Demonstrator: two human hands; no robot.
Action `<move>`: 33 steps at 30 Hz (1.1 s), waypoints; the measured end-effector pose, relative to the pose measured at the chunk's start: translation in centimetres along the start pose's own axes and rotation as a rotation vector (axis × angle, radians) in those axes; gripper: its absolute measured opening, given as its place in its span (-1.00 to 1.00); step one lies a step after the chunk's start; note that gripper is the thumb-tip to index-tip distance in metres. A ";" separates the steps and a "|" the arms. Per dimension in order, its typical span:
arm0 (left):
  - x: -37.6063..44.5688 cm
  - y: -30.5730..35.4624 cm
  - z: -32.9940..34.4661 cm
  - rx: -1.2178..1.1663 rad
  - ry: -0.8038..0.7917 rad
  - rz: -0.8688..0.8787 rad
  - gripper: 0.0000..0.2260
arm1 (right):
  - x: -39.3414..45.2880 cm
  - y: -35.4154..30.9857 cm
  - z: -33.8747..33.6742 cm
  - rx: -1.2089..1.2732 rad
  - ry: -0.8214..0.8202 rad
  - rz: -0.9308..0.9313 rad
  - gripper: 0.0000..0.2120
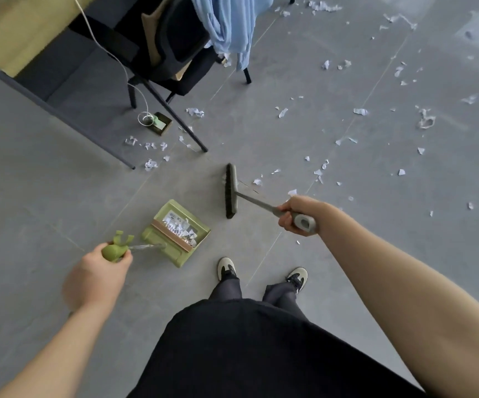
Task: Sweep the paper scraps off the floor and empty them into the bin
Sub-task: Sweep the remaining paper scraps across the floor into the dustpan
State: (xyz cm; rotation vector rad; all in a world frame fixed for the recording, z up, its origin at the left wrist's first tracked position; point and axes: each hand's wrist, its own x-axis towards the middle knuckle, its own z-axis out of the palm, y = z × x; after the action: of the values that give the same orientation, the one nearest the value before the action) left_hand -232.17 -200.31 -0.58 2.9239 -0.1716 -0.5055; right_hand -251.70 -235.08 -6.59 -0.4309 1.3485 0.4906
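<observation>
Grey floor (60, 196), scraps (360, 111) mostly far right. Left hand (96, 278) grips dustpan (176, 232) handle; right hand (295, 215) grips broom (230, 191).

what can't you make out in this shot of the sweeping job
Head view, the only one:
- Bin: none in frame, so its place is unknown.
- Dustpan: how full it is, since its comb strip and near wall cover part of the scraps.
- Paper scraps at the far right: blurred, too small to count.
- Chair: cut off by the top edge, draped by blue cloth.
</observation>
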 end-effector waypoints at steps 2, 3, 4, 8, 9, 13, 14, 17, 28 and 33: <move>-0.8 2.1 0.8 0.009 0.000 0.043 -0.79 | -0.8 0.4 -2.8 0.046 -0.003 0.001 -0.92; -1.2 3.2 1.1 0.016 -0.001 0.066 -0.79 | -1.2 0.6 -4.2 0.066 -0.001 -0.004 -0.92; -1.6 4.1 1.4 0.021 -0.001 0.085 -0.78 | -1.5 0.8 -5.4 0.078 0.003 -0.008 -0.93; -3.4 8.7 3.4 0.045 -0.017 0.141 -0.76 | -2.9 2.1 -11.9 0.162 0.004 -0.012 -0.96; -3.7 9.5 3.6 0.045 -0.019 0.149 -0.76 | -3.1 2.4 -13.1 0.173 0.007 -0.015 -0.96; -5.5 13.7 5.1 0.063 -0.036 0.227 -0.76 | -4.6 3.8 -19.4 0.236 0.032 -0.027 -0.93; -6.1 14.8 5.5 0.066 -0.041 0.243 -0.76 | -4.9 4.1 -21.2 0.254 0.044 -0.029 -0.93; -7.8 18.1 6.6 0.073 -0.054 0.284 -0.75 | -5.9 5.0 -26.0 0.282 0.074 -0.022 -0.94; -11.7 24.9 9.7 0.109 -0.088 0.425 -0.76 | -9.5 7.2 -32.5 0.210 0.154 -0.086 -0.87; -12.6 26.4 10.2 0.159 -0.078 0.479 -0.76 | -11.6 9.1 -34.9 0.179 0.047 0.017 -0.89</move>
State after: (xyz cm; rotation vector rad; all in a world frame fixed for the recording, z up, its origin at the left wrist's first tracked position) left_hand -249.65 -225.92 -1.09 2.8592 -0.9317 -0.5426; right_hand -286.83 -248.15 -1.28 -0.2855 1.4289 0.3718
